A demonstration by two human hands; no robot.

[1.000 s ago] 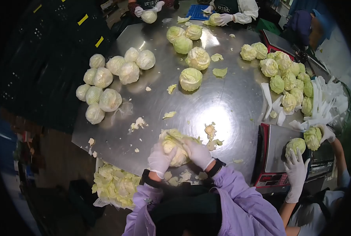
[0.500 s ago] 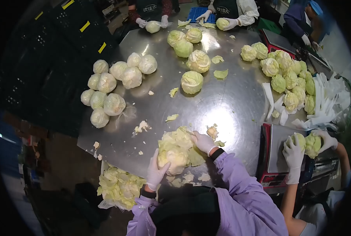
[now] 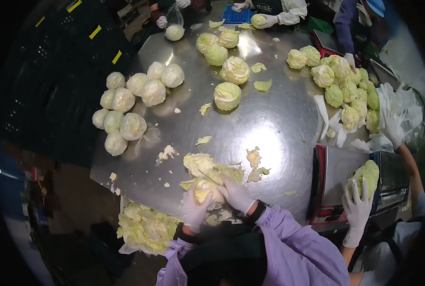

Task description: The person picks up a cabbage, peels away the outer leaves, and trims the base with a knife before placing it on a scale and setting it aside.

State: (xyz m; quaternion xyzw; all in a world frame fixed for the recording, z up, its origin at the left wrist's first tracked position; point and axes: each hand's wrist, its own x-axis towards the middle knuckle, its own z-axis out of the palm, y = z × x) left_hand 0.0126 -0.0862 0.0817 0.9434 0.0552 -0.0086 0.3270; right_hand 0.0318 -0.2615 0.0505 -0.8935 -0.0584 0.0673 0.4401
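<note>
Cabbage head (image 3: 204, 189) sat at the lower middle of the frame, near the front edge of the steel table (image 3: 279, 124), right in front of you. Your left hand (image 3: 195, 209), in a white glove, cupped its near side from below left, fingers curled up against the leaves. Your right hand (image 3: 236, 194), gloved the same, lay over its right side with the fingers spread and pressed onto the top. Both hands gripped it between them. Loose outer leaves (image 3: 207, 168) lay just beyond it, touching it, and small scraps (image 3: 254, 157) were scattered a little to the upper right.

At the lower left, below the table's edge, a heap of trimmed leaves (image 3: 143, 229) filled a container. A cluster of pale wrapped cabbages (image 3: 126, 102) lay at the upper left of the table, well apart from you. Greener cabbages (image 3: 346, 90) were piled at the upper right. At the right, a co-worker's gloved hand (image 3: 358, 207) rested against another cabbage (image 3: 366, 175) on a red-edged scale (image 3: 334, 171). Other people's hands worked at the far, top edge.
</note>
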